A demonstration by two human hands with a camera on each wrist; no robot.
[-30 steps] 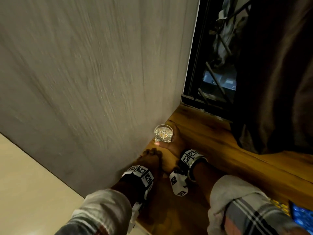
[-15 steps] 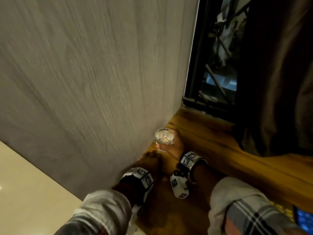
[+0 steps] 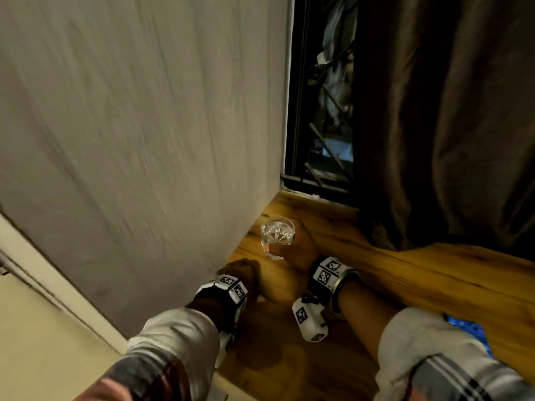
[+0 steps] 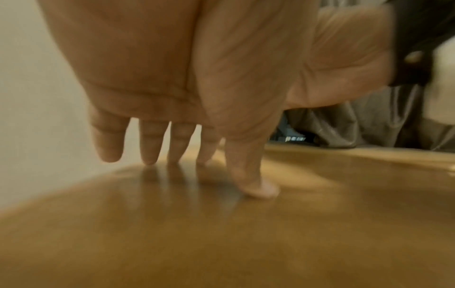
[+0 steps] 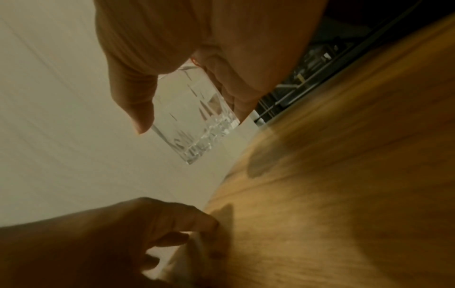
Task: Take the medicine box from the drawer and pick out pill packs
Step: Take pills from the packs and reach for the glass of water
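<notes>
Right hand gripping cut-glass tumbler above wooden worktop beside pale wall, left hand resting straight fingertips on worktop, medicine box, drawer showing in no view

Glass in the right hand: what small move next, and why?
Probably lower the glass onto the wooden top beside the wall. The right hand grips it just above the wood, while the left hand rests its fingertips on the wood. No drawer or medicine box shows, so freeing that hand seems sensible.
</notes>
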